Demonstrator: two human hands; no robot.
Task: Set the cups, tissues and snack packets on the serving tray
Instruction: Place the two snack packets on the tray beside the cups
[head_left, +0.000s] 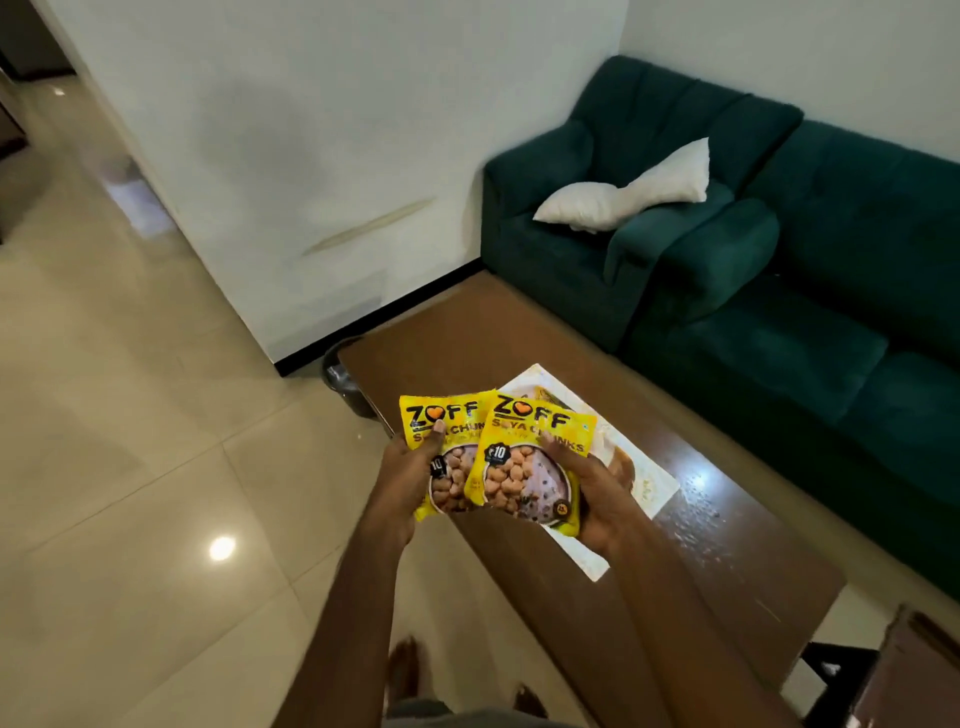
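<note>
Two packets (530, 457), one pinched in each hand — left (410, 467), right (597, 488) — hung overlapped above the tray (654, 483). Slick film under my fingers; either could slip off the table (727, 545).

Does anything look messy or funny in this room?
Yes. A white pillow flops crookedly over the arm of the green sofa, and the wall has a long scrape mark low down.

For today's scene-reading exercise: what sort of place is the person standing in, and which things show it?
Most likely a living room or lounge in a home. A dark green sofa with a white cushion stands against the wall, and a low wooden coffee table sits before it on a glossy tiled floor.
</note>
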